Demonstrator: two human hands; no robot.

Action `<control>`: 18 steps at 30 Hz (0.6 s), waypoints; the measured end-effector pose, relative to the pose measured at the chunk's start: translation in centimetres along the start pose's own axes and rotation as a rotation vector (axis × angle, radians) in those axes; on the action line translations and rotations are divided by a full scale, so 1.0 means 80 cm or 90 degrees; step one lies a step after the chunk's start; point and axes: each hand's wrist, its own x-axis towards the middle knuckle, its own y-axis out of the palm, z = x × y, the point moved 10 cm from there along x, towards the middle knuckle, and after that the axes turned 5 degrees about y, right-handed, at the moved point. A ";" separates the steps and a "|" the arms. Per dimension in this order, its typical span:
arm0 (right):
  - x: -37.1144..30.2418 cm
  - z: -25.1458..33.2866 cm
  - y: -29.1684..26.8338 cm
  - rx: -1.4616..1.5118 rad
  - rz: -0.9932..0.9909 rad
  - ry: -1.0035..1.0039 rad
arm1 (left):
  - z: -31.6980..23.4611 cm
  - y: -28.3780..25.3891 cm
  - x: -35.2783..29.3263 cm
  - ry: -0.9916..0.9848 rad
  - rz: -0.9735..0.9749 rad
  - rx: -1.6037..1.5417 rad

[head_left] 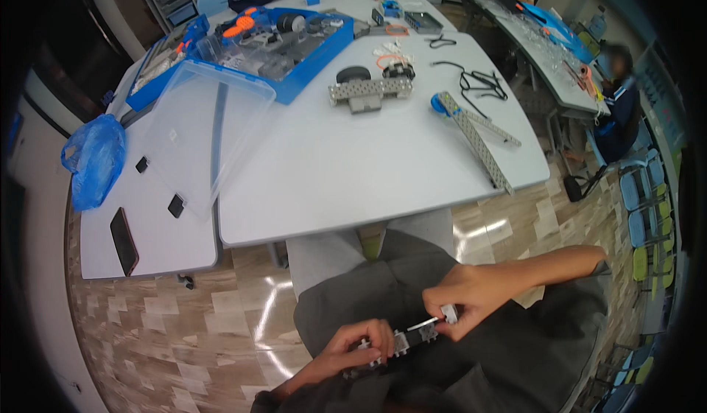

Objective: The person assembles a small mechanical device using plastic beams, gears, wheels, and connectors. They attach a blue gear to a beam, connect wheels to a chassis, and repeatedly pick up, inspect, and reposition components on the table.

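On the white-topped table (324, 177), a blue rectangular plastic tray (317, 67) holds grey and orange parts. Over the lap, curled fingers of the left hand (362, 341) grip and partly hide a small blocky grey-and-black assembly (402, 344); the right hand (470, 295) pinches a pale-grey piece (449, 313) at its right end, their join unclear.

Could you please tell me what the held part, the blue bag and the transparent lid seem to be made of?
Held part: its grey and black blocks suggest hard plastic; finish too small to judge.
Blue bag: thin, glossy plastic film, by its crinkles and highlights.
Transparent lid: likely smooth, rigid plastic; the table shows through.
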 end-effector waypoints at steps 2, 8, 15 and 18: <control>0.006 -0.021 -0.001 0.035 -0.006 0.041 | 0.015 0.001 0.011 -0.010 0.016 -0.010; 0.026 -0.081 -0.064 0.583 -0.225 0.046 | 0.042 -0.020 0.047 0.084 -0.034 -0.166; 0.049 -0.153 -0.021 0.866 -0.247 0.041 | 0.099 -0.055 0.039 0.025 -0.165 -0.333; 0.041 -0.187 0.001 0.863 -0.286 0.083 | 0.121 -0.070 0.036 -0.023 -0.213 -0.416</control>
